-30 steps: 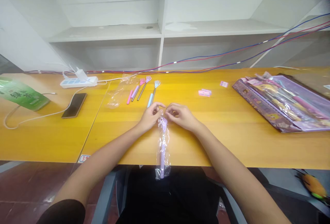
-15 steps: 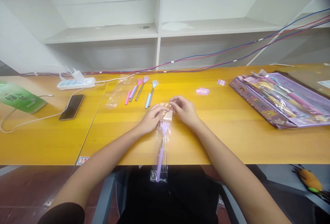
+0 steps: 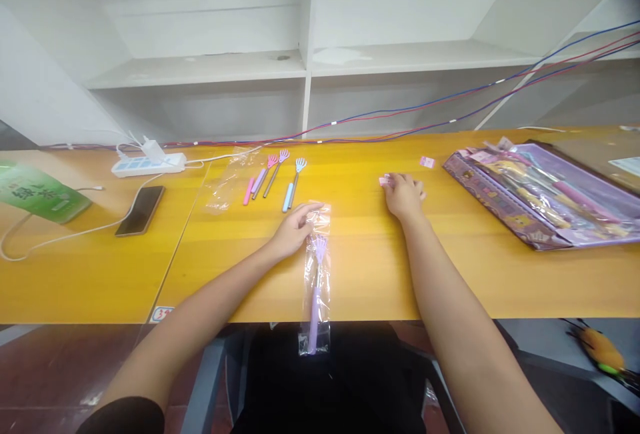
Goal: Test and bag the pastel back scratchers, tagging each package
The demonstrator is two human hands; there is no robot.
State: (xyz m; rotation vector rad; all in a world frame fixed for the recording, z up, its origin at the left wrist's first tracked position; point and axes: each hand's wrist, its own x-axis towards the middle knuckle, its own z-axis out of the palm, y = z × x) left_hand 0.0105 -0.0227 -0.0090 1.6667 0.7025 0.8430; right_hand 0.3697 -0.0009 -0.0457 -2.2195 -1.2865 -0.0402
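Note:
A purple telescopic back scratcher (image 3: 313, 317) lies inside a clear plastic bag (image 3: 325, 274), claw end away from me. Its handle end hangs past the table's front edge. My left hand (image 3: 294, 229) is closed on the upper left edge of the bag, near its top. Further right, my right hand (image 3: 405, 195) has its fingertips closed on a small pink label card (image 3: 384, 181) on the table; the hand partly hides the card. Another pink card (image 3: 427, 162) lies beyond that hand.
Several unbagged back scratchers (image 3: 295, 184) lie at the back left beside an empty clear bag (image 3: 227, 184). A phone (image 3: 141, 211), power strip (image 3: 150, 164) and green bag (image 3: 43, 191) are on the left. At right, a purple box (image 3: 505, 211) holds bagged back scratchers.
My right hand has left the top of the bag and moved right to the pink cards. My left hand stays at the bag, which now lies a little straighter.

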